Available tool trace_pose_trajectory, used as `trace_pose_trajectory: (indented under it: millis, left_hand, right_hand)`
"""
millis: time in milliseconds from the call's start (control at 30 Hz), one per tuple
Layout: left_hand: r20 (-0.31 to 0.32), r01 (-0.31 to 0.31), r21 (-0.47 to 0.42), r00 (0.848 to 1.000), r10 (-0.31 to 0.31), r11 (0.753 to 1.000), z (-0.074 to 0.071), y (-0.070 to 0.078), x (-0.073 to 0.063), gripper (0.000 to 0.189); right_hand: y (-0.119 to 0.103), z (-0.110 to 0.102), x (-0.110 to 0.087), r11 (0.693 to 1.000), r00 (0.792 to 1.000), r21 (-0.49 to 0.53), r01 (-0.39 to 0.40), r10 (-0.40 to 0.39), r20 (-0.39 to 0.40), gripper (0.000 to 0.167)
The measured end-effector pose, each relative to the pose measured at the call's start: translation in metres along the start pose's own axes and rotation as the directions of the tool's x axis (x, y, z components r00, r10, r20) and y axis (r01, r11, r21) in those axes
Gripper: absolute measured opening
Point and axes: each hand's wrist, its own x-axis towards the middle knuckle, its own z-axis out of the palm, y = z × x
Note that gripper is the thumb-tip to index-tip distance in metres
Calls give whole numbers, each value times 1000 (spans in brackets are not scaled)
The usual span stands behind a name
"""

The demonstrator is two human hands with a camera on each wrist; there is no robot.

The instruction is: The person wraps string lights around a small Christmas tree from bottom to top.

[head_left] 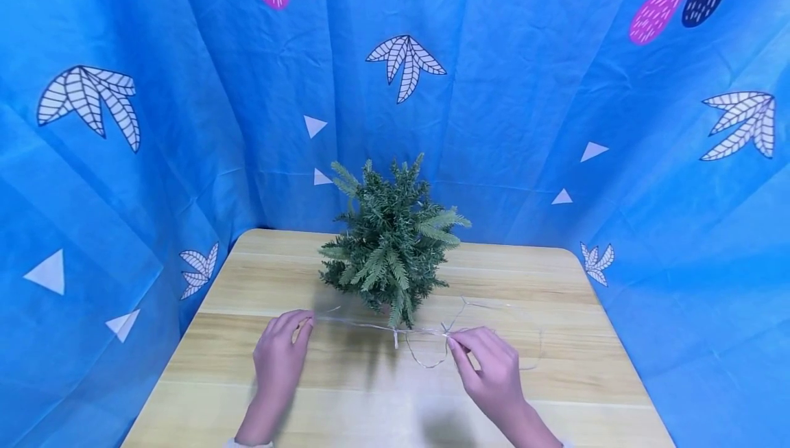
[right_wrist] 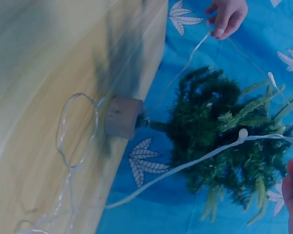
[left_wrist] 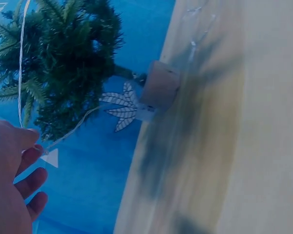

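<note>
A small artificial Christmas tree [head_left: 390, 242] stands upright at the back middle of the table, its short wooden-looking base [right_wrist: 121, 117] showing in both wrist views. A thin, clear-wired string of lights [head_left: 364, 325] stretches in front of it between two hands. My left hand [head_left: 280, 348] pinches one stretch of the string between thumb and forefinger, left of the tree; in the left wrist view its other fingers are loosely bent. On the right, my right hand [head_left: 490, 369] pinches the string between thumb and fingertips. Small pale bulbs [right_wrist: 242, 135] show along the wire.
Slack loops of the wire [right_wrist: 78, 95] lie on the wooden table [head_left: 247, 366], in front of the tree and to its right. A blue patterned curtain [head_left: 506, 91] encloses the table at the back and both sides.
</note>
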Motion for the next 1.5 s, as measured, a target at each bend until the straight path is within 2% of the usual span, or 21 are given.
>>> trace_pose_trajectory:
  millis: [300, 667, 900, 1167, 1500]
  left_hand:
    - [-31, 19, 19, 999, -18, 1000, -3, -1, 23, 16]
    - [-14, 69, 4, 998, -69, 998, -2, 4, 45, 14]
    - [1, 88, -3, 996, -88, 996, 0, 8, 55, 15]
    - [46, 148, -16, 988, -147, 989, 4, 13, 69, 16]
    - [52, 144, -48, 989, -141, 988, 10, 16, 79, 15]
  right_hand:
    - [-15, 5, 19, 989, 990, 57, 138, -138, -13, 22]
    - [-27, 10, 38, 979, 982, 70, 191, -189, -28, 23]
    - [-28, 12, 43, 989, 989, 41, 144, -142, -34, 23]
    - [-24, 13, 42, 997, 996, 24, 76, -75, -42, 20]
    - [-14, 9, 35, 998, 997, -13, -65, 65, -48, 16]
